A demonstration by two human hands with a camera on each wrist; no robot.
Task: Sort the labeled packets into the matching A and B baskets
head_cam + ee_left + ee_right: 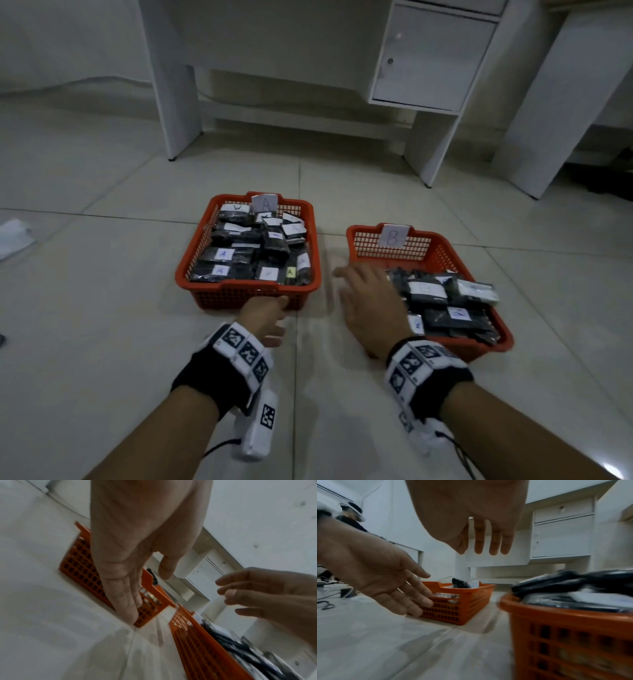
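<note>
Left of frame there's only pale glossy floor tile (102, 308) and a crumpled white scrap (13, 238) at the edge, well apart from the work.

My left hand (265, 317) is empty, fingers straight and together, fingertips (132, 616) touching the near wall of basket A (191, 270). Looks to me like a push or steadying contact on the basket, not a pick. Wrist view agrees: flat hand against the lattice, nothing curled round anything.

Basket A is orange rigid plastic with a square-grid mesh wall, a solid rim and a handle notch. A paper card marked A (264, 202) stands at the far rim. It's packed full of dark glossy packets (236, 255), flat pouches with white stickers; those I can read say A.

Between the baskets is a bare strip of tile with a grout line.

My right hand (371, 305) is empty too, fingers spread and relaxed, blurred. It hovers over the left rim of basket B (356, 246), just beside its pile, gripping nothing.

Basket B is the same mesh type, with its B card (394, 236) on the far rim. Packets (442, 301) are heaped toward the near end and rise above the rim; the far end is empty. One label there looks like an A or V upside down, can't confirm.

No loose packets on the floor, so I judge the sort is about done.

Behind it all is a white desk with a cabinet door (431, 58).
</note>
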